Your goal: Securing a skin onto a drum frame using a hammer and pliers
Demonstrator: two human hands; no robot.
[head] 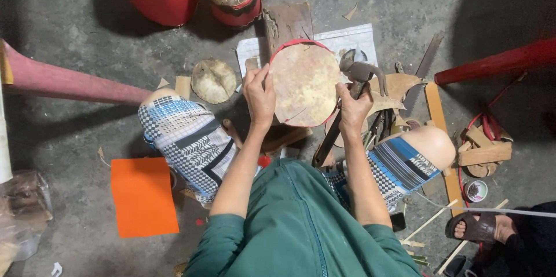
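1. Left hand (pixel 259 95) grips left rim of small round drum (pixel 304 84), fingers closed on its edge
2. Drum sits between the knees, skin face up, red band round its rim
3. Right hand (pixel 351 109) holds hammer (pixel 354 80), fist closed on handle, head just beside drum's right edge

Both arms reach forward, left hand (pixel 259 94) and right hand (pixel 351 109) closed in a grip.

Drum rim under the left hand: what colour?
Red, edging the tan, mottled skin of the small drum that the left hand steadies. Head view, the only one.
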